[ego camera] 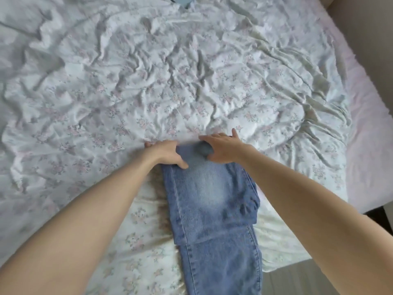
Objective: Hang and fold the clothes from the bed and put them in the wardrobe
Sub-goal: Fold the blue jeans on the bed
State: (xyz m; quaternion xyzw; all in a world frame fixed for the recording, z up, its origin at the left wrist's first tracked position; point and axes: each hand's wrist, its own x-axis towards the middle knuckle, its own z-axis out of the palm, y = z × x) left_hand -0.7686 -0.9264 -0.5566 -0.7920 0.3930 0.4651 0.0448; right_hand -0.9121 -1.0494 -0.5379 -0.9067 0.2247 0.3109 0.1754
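Fingers of both hands curl over the far folded edge of a pair of blue jeans (210, 201), gripping the denim. Left hand (164, 153) holds the far left corner, thumb pressed on top; right hand (223, 149) holds the far right corner, its fingers spread partly onto the sheet. Folded back over themselves, the jeans lie lengthwise on a rumpled floral bedsheet (148, 86) (pale, with small pink flowers), near the bed's closer edge. Beyond the jeans, a light blue item (182, 0) peeks in at the bed's far end.

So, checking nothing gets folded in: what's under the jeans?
The jeans lie on the floral sheet, a folded layer doubled on top. Anything beneath the denim is hidden.
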